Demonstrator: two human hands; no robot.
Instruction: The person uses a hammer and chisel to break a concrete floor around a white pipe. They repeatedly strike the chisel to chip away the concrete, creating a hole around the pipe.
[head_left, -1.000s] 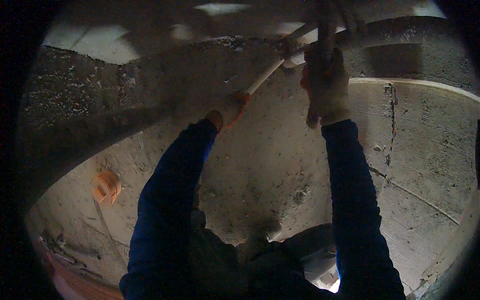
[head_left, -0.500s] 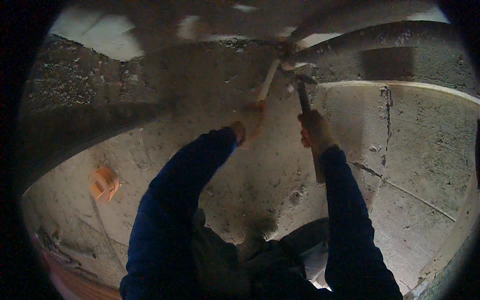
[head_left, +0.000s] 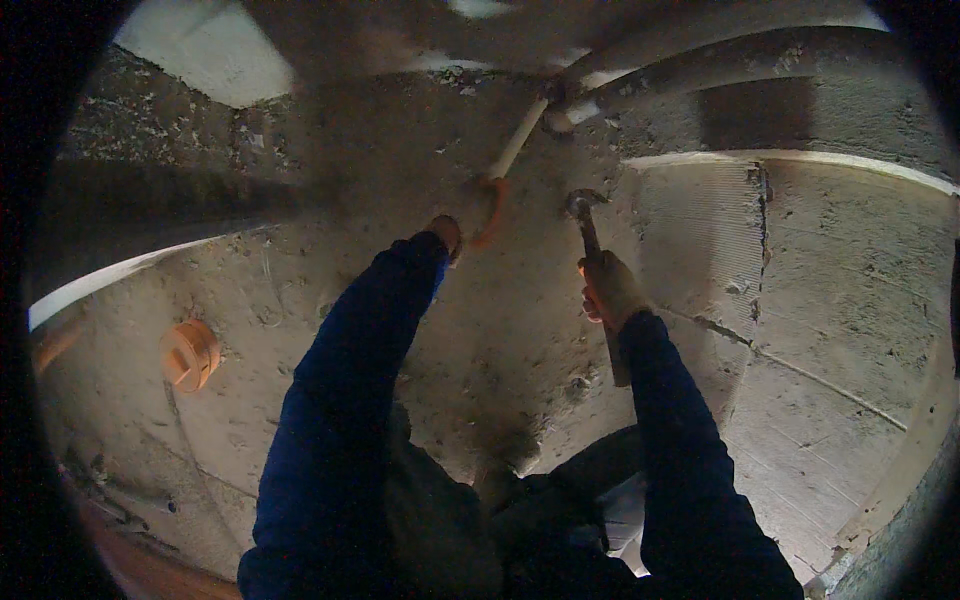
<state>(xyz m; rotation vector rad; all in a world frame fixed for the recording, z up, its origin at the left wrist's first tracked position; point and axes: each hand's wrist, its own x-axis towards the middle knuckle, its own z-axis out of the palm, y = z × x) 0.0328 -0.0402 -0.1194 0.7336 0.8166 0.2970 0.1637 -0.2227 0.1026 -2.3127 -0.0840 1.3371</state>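
- Concrete (head_left: 800, 330) was seen across nearly the whole view: a rough grey wall surface, pitted and cracked, with one long crack running down its right part.
- Pipes (head_left: 700, 55) were seen at the top, pale and bent, lying close along the wall above the work.
- Sleeves of dark blue cloth were seen on both forearms, raised from the lower edge toward the wall.
- An orange round cap (head_left: 190, 354) was set into the concrete at the left, well apart from both hands.
- The hammer (head_left: 590, 235) was held upright by its handle in the right hand (head_left: 612, 290), which was closed firmly around it; the steel head stood just beside the chisel, not touching it.
- The chisel (head_left: 518, 150), a pale rod with an orange hand guard, was gripped by the left hand (head_left: 462, 222), gloved and closed around its lower end, with the tip set against the concrete just under the pipes.
- The chipping was judged to be in its middle: crumbled, roughened concrete was seen around the tip, yet no clear opening was cut, and more blows seemed to be left.
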